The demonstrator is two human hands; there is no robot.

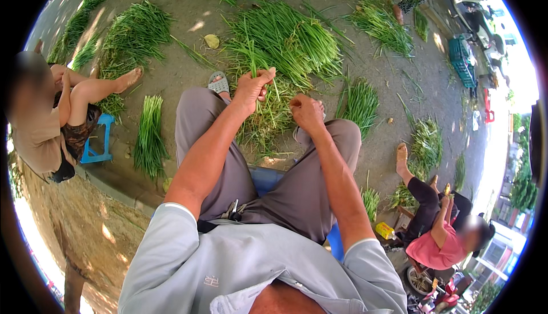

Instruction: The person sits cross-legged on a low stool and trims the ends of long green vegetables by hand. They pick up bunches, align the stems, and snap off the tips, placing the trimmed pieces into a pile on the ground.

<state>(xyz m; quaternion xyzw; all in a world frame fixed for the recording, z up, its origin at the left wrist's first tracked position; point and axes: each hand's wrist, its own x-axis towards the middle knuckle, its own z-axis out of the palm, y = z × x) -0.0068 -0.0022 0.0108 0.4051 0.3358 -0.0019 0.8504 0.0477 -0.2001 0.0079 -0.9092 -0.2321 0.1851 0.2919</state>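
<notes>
My left hand pinches a few green stalks, likely garlic chives, between thumb and fingers; their leaves point away from me and their pale ends hang below. My right hand hovers by my right knee with its fingers curled in and nothing visible in them. Beneath both hands lies a heap of yellowish trimmings and loose leaves between my feet. Just beyond it spreads a large pile of chives, pale stem ends towards the right.
Neat chive bundles lie on the pavement at left and right. A person on a blue plastic stool sits at left, one in a pink shirt at lower right, another at top right. Teal crates stand by parked scooters.
</notes>
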